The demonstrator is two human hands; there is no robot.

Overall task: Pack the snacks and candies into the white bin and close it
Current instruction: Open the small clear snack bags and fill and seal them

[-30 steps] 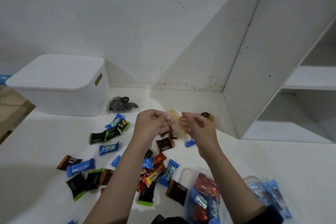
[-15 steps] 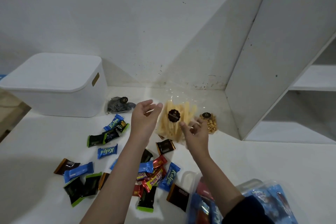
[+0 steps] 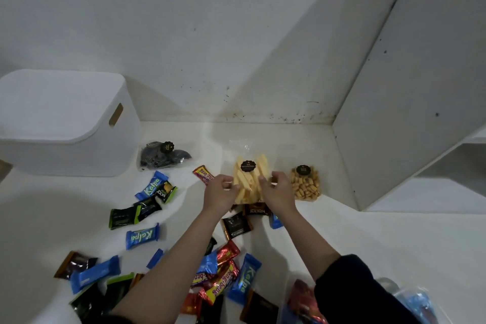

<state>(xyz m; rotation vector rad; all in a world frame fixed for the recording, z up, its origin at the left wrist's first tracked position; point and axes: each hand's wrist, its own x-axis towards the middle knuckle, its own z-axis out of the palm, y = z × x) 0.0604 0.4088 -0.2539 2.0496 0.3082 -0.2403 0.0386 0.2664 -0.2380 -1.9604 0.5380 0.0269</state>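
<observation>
White counter (image 3: 368, 244): both hands (image 3: 249, 192) grip clear bag of yellow sticks (image 3: 251, 179)

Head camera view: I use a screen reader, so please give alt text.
Both hands, left hand and right hand, grip a clear bag of yellow sticks on a white table; candies lie scattered, and the white bin sits lidded at left.

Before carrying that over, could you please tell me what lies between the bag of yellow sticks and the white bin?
Head view: a red candy wrapper and a clear bag of dark snacks.
</observation>
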